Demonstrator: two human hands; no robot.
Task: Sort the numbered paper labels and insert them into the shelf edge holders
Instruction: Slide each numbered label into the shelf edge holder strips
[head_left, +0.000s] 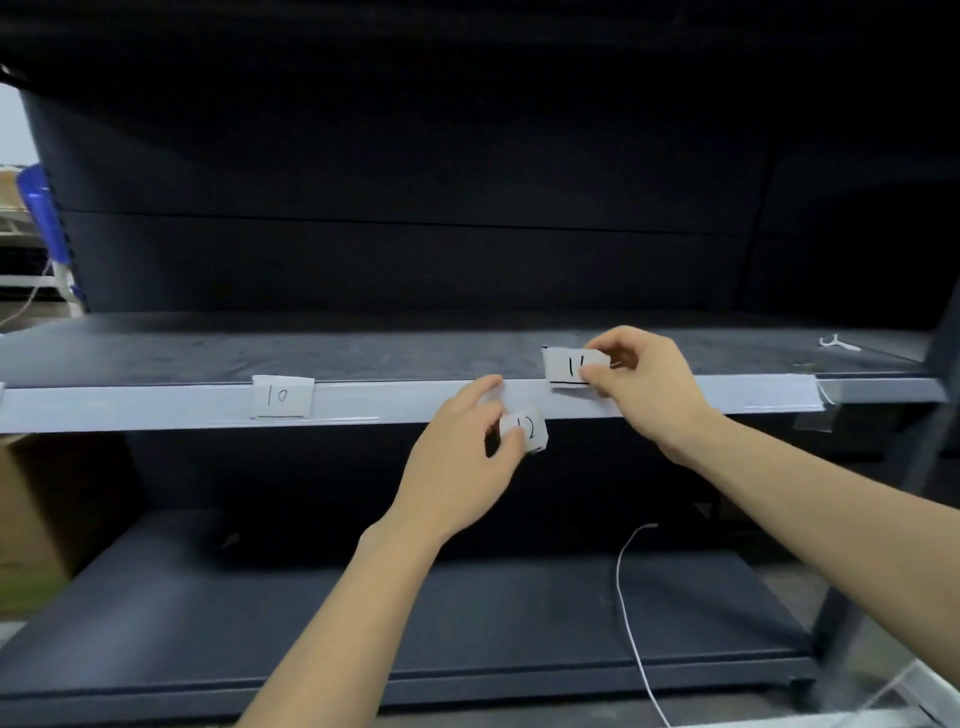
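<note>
The step in hand looks like seating the label marked 11 (566, 366) in the shelf edge holder (395, 402), to the right of the label marked 10 (282, 397), which already sits inside that holder. The right hand (644, 384) has its grip clamped on the right end of 11, thumb and fingers pinching the paper. The paper's lower edge lies at the holder's top lip, and most of it stands above the holder, in front of the shelf board (363, 348). The left hand (462, 467) has its grip closed on the label marked 12 (532, 428), held just below the holder, while one fingertip reaches up to the holder's face just left of 11.

To do this well, I would keep 11 level with the holder's lip and feed the lower edge in along its whole width, not one corner first. Then slide it down until it sits as 10 does. The left fingertip could steady the left end. Thin paper probably buckles under a hard push, so gentle pressure suits.
</note>
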